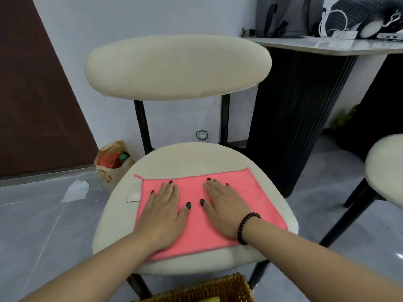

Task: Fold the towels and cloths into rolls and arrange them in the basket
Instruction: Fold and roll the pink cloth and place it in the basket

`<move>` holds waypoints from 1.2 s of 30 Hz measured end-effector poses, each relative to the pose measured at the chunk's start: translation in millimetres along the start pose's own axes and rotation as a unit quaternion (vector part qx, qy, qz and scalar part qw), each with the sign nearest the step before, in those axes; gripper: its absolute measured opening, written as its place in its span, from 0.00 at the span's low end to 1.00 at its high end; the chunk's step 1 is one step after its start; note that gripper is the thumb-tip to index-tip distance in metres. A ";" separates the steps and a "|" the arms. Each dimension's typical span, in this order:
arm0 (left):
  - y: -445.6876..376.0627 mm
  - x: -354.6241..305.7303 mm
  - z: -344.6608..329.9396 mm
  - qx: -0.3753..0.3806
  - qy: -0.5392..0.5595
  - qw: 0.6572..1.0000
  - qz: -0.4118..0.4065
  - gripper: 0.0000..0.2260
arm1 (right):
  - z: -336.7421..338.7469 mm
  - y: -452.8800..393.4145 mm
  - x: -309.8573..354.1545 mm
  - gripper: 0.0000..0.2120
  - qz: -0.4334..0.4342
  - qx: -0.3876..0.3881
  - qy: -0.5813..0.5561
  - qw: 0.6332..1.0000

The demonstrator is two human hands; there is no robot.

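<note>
Bag left of chair

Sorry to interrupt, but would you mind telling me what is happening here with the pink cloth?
A person presses a pink cloth flat on a cream chair seat, left hand and right hand both spread open on it. It is not yet rolled. The wicker basket sits near the bottom edge, below the chair.
</note>
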State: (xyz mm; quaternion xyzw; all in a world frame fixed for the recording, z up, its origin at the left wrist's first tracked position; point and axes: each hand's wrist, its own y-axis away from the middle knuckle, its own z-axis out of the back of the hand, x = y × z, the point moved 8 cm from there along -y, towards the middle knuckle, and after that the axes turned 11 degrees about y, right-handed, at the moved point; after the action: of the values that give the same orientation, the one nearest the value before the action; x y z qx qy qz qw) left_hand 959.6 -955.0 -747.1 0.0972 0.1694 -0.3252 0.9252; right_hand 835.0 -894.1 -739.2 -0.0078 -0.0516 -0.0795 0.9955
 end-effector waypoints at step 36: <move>86.5 5.9 -5.3 0.006 -0.180 0.951 -0.253 0.34 | 23.1 86.3 -4.2 0.28 0.140 -0.022 0.124 0.982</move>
State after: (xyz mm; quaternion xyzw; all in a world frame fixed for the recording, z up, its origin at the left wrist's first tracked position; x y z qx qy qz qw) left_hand 1017.5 -890.3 -748.2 -0.0038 0.0174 -0.5618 0.8271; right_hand 842.3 -807.7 -717.2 -0.0265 0.0761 0.0587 0.9950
